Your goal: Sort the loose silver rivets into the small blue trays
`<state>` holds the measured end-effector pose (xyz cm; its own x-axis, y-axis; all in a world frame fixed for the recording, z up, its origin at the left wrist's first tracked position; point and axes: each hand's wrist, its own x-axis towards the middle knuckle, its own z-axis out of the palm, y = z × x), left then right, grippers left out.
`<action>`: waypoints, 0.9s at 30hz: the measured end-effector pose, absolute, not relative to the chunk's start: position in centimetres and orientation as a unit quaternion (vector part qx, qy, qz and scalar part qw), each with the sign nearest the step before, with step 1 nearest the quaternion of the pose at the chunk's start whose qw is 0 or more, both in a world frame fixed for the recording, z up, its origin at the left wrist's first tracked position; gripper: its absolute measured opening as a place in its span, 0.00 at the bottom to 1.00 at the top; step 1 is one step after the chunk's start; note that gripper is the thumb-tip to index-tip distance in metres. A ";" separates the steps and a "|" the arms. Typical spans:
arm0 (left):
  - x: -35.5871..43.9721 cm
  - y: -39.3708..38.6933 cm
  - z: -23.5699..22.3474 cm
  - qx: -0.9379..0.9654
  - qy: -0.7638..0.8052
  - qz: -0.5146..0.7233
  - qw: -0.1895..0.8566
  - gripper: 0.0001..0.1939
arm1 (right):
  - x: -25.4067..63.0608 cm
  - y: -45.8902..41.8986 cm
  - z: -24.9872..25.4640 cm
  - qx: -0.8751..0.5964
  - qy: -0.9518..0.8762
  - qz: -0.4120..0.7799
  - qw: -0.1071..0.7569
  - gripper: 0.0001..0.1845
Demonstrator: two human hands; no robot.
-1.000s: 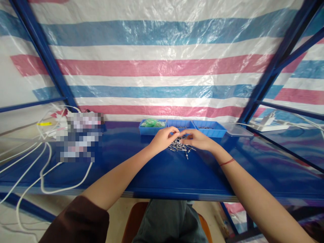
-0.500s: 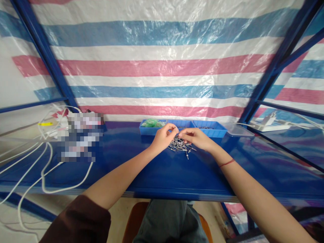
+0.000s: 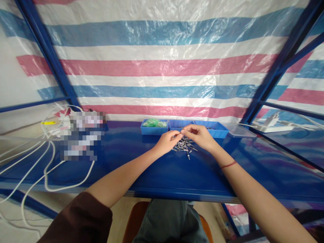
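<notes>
Left hand (image 3: 167, 141) dipped; blue table (image 3: 162, 179), striped sheet (image 3: 162, 66).

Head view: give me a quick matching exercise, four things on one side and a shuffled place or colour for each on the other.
1. Pile of small metal parts
2. Green plastic
3. Wristband
4. Seat

A. Orange-brown, below the desk edge
B. Around the right wrist
C. Loose on the blue desk
D. In the leftmost blue bin

Pairs: 1-C, 2-D, 3-B, 4-A
</notes>
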<state>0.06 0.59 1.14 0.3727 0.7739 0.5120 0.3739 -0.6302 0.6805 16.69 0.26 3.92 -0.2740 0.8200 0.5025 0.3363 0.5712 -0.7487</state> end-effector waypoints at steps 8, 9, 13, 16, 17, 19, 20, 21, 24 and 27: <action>-0.4 1.3 1.2 0.758 0.376 0.514 0.143 0.08 | 17.2 0.1 4.1 -0.397 -0.793 0.149 0.438 0.17; -0.4 1.3 1.2 0.759 0.381 0.509 0.135 0.08 | 17.4 0.2 4.2 -0.397 -0.805 0.139 0.419 0.17; -0.5 1.1 1.2 0.777 0.389 0.479 0.123 0.13 | 18.7 1.1 4.1 -0.453 -0.811 0.076 0.362 0.22; -0.5 0.6 1.6 0.829 0.345 0.432 0.083 0.11 | 20.3 2.2 3.9 -0.553 -0.742 0.006 0.379 0.21; -0.6 0.4 1.7 0.850 0.323 0.411 0.066 0.11 | 20.9 2.5 3.8 -0.588 -0.710 -0.018 0.386 0.20; -0.6 0.0 1.9 0.887 0.286 0.361 0.039 0.12 | 22.1 3.1 3.7 -0.654 -0.647 -0.058 0.388 0.20; -0.6 -0.1 1.9 0.901 0.275 0.334 0.030 0.12 | 22.5 3.3 3.6 -0.679 -0.625 -0.068 0.379 0.21; -0.5 -0.2 1.8 0.912 0.269 0.307 0.023 0.12 | 22.9 3.4 3.5 -0.698 -0.612 -0.070 0.365 0.23; -0.4 -0.2 1.4 0.938 0.255 0.234 0.008 0.12 | 23.2 3.4 3.6 -0.719 -0.609 -0.052 0.331 0.26; -0.4 0.1 1.0 0.951 0.241 0.195 -0.004 0.11 | 22.4 2.9 3.7 -0.703 -0.631 -0.033 0.326 0.26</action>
